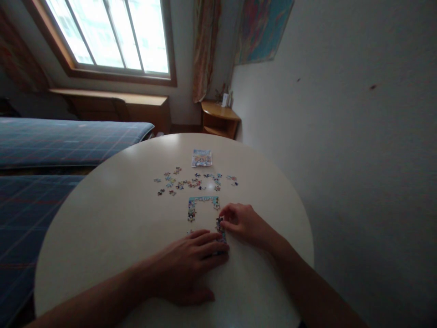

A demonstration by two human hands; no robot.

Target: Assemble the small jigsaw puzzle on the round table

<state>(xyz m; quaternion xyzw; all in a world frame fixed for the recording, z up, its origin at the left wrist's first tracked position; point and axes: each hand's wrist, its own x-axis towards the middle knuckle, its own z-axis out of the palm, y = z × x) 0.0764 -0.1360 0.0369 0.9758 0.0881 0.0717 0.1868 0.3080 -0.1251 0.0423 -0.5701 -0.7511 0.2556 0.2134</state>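
A partly joined jigsaw frame point(203, 202) lies near the middle of the round white table point(112, 214). My left hand point(189, 269) lies flat on the table with its fingers stretched out, the tips pressing on the frame's lower right strip point(221, 234). My right hand point(244, 223) is curled, its fingertips pinched on a puzzle piece at the right side of that strip. Several loose pieces point(191, 182) are scattered beyond the frame. A small picture card point(201, 158) lies further back.
Two beds with blue checked covers point(68, 136) stand to the left of the table. A white wall point(341, 136) runs close along the right. A wooden corner shelf point(220, 118) and a bright window point(112, 34) are at the back.
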